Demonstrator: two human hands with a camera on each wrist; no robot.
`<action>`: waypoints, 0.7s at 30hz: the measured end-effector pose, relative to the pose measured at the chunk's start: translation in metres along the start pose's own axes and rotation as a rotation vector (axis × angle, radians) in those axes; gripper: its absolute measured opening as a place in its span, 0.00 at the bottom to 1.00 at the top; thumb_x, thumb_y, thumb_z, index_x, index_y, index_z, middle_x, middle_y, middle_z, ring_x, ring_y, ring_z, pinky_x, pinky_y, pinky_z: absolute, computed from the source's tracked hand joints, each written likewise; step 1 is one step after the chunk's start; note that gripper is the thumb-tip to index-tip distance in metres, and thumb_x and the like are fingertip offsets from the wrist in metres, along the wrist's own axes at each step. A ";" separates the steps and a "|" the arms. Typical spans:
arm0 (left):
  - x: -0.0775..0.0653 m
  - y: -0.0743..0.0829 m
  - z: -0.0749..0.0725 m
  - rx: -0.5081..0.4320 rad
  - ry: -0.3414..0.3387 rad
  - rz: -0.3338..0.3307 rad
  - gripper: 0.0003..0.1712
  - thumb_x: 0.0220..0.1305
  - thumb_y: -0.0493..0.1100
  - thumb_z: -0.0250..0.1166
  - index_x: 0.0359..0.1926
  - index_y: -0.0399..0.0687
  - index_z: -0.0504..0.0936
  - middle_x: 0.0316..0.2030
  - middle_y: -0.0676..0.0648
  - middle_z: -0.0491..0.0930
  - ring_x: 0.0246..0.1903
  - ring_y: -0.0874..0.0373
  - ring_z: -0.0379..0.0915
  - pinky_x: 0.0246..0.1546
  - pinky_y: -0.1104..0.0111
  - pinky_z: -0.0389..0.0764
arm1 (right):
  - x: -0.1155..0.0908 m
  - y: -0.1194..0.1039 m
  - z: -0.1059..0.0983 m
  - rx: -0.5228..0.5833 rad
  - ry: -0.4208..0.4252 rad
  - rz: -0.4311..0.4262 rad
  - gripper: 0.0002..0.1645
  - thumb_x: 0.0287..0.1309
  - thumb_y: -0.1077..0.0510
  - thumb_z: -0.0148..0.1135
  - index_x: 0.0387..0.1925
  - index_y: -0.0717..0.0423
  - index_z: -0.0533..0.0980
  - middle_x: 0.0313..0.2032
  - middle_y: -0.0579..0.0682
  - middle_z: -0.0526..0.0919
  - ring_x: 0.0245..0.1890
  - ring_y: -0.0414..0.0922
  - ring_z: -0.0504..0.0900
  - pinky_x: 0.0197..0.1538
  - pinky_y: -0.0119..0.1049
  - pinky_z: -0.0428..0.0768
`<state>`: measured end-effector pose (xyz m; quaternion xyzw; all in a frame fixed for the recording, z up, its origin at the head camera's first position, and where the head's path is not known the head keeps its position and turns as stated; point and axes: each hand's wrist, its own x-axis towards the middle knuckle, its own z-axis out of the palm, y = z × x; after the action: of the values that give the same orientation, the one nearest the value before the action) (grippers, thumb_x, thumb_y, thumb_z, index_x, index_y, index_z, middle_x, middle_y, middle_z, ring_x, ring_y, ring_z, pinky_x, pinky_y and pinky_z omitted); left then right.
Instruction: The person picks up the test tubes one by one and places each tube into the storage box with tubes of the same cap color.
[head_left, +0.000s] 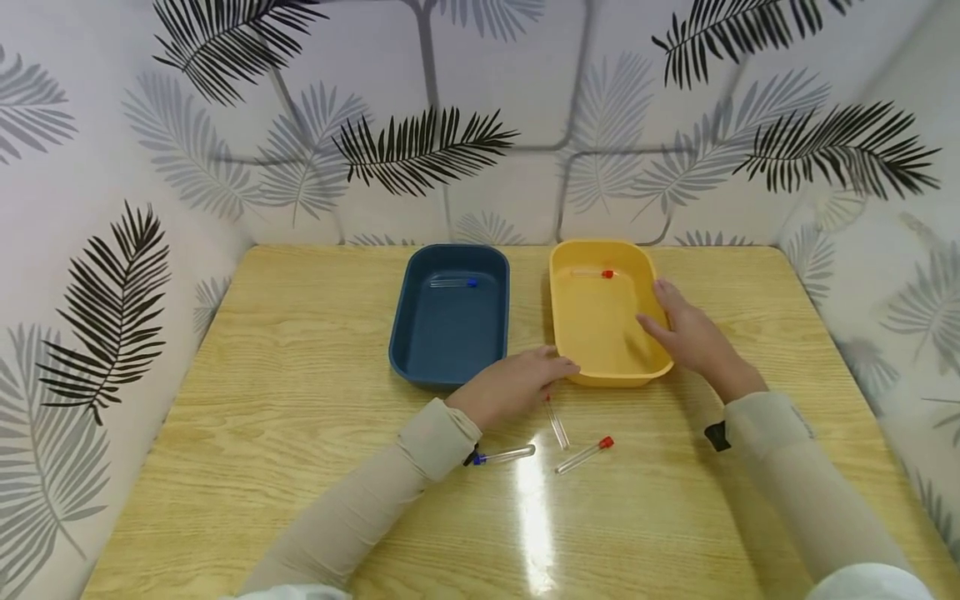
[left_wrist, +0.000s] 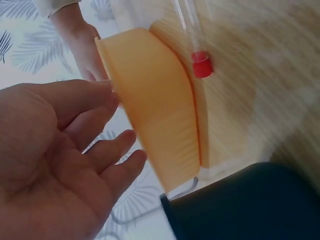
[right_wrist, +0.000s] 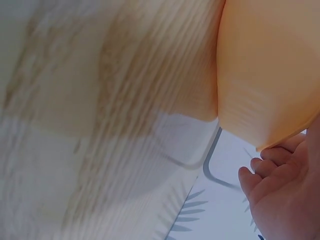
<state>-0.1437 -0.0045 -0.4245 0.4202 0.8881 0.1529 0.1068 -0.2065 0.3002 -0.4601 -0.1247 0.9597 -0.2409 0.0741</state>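
Note:
My left hand (head_left: 517, 383) is at the near left corner of a yellow tray (head_left: 611, 379). In the left wrist view its fingers are loosely bent, with the fingertips at the tray's rim. My right hand (head_left: 693, 333) is at the tray's right side, thumb apart from the fingers, which lie along the rim in the right wrist view. Inside the yellow tray lies a test tube with a red cap (head_left: 607, 273). Just below my left hand is another red-capped test tube (head_left: 557, 427) on the table, its cap clearer in the left wrist view.
A dark blue tray (head_left: 397, 333) stands left of the yellow one, holding a blue-capped test tube (head_left: 453, 283). Nearer on the wooden table (head_left: 300, 350) lie a second loose red-capped test tube (head_left: 581, 457) and a blue-capped one (head_left: 508, 455). Leaf-patterned cloth (head_left: 510, 192) surrounds the table.

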 end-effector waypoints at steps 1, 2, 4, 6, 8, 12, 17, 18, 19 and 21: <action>0.000 0.000 0.000 -0.003 0.009 0.004 0.22 0.68 0.36 0.53 0.62 0.52 0.71 0.58 0.54 0.72 0.63 0.55 0.60 0.60 0.67 0.63 | 0.000 -0.001 0.000 -0.001 0.001 0.000 0.48 0.65 0.37 0.46 0.72 0.58 0.39 0.71 0.60 0.40 0.69 0.58 0.42 0.66 0.55 0.45; -0.001 0.001 0.000 -0.004 0.020 0.009 0.22 0.68 0.37 0.53 0.61 0.52 0.72 0.57 0.53 0.73 0.62 0.54 0.61 0.59 0.67 0.65 | 0.000 -0.001 0.001 -0.002 0.003 0.000 0.48 0.65 0.38 0.46 0.72 0.59 0.40 0.71 0.60 0.40 0.69 0.58 0.42 0.66 0.55 0.46; -0.003 0.002 -0.001 0.003 0.048 0.020 0.20 0.68 0.38 0.53 0.60 0.51 0.74 0.56 0.53 0.74 0.60 0.54 0.64 0.56 0.67 0.68 | 0.000 -0.002 0.001 -0.010 0.005 -0.002 0.47 0.65 0.38 0.46 0.72 0.59 0.40 0.71 0.60 0.40 0.69 0.58 0.42 0.66 0.56 0.46; -0.004 0.003 -0.002 0.007 0.074 0.034 0.19 0.68 0.39 0.54 0.58 0.50 0.75 0.54 0.53 0.75 0.59 0.54 0.65 0.55 0.67 0.69 | 0.000 -0.002 0.001 -0.018 0.008 -0.003 0.47 0.65 0.38 0.46 0.72 0.59 0.40 0.71 0.60 0.40 0.69 0.58 0.42 0.66 0.56 0.47; -0.005 0.004 -0.002 0.011 0.091 0.043 0.17 0.69 0.41 0.53 0.57 0.50 0.75 0.54 0.53 0.76 0.60 0.53 0.65 0.56 0.67 0.69 | 0.000 -0.002 0.002 -0.022 0.009 -0.006 0.47 0.65 0.38 0.46 0.72 0.59 0.40 0.71 0.60 0.40 0.69 0.58 0.42 0.65 0.57 0.47; -0.006 0.003 0.001 0.015 0.104 0.049 0.17 0.71 0.44 0.51 0.58 0.51 0.75 0.56 0.52 0.75 0.63 0.52 0.60 0.59 0.66 0.65 | -0.002 -0.002 0.002 -0.018 0.013 -0.012 0.47 0.65 0.39 0.46 0.72 0.59 0.40 0.71 0.61 0.40 0.69 0.59 0.42 0.65 0.57 0.47; -0.004 0.001 0.007 0.077 0.179 0.044 0.24 0.71 0.50 0.49 0.64 0.48 0.69 0.62 0.48 0.67 0.66 0.53 0.53 0.61 0.63 0.62 | -0.009 -0.003 0.002 -0.022 0.089 -0.016 0.44 0.66 0.40 0.45 0.72 0.59 0.44 0.71 0.60 0.44 0.69 0.58 0.45 0.65 0.57 0.49; -0.003 0.000 0.008 0.099 0.201 0.032 0.27 0.71 0.52 0.48 0.66 0.46 0.66 0.64 0.48 0.64 0.67 0.53 0.50 0.62 0.62 0.60 | -0.011 -0.005 0.001 -0.026 0.131 -0.020 0.42 0.67 0.40 0.45 0.71 0.59 0.47 0.70 0.60 0.47 0.68 0.59 0.48 0.64 0.57 0.50; -0.001 0.000 0.009 0.132 0.223 0.015 0.30 0.71 0.55 0.47 0.67 0.45 0.63 0.66 0.46 0.61 0.68 0.52 0.47 0.63 0.60 0.59 | -0.014 -0.006 0.001 -0.033 0.181 -0.030 0.40 0.67 0.41 0.46 0.70 0.60 0.51 0.69 0.60 0.51 0.68 0.59 0.51 0.64 0.57 0.52; 0.001 -0.002 0.011 0.194 0.260 -0.038 0.38 0.69 0.62 0.44 0.70 0.43 0.56 0.68 0.44 0.55 0.69 0.51 0.41 0.64 0.58 0.55 | -0.020 -0.010 0.000 -0.047 0.306 -0.056 0.34 0.67 0.44 0.48 0.66 0.61 0.61 0.66 0.61 0.61 0.64 0.60 0.60 0.61 0.57 0.59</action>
<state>-0.1424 -0.0027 -0.4352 0.3881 0.9129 0.1173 -0.0473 -0.1853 0.2969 -0.4532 -0.1150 0.9613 -0.2365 -0.0826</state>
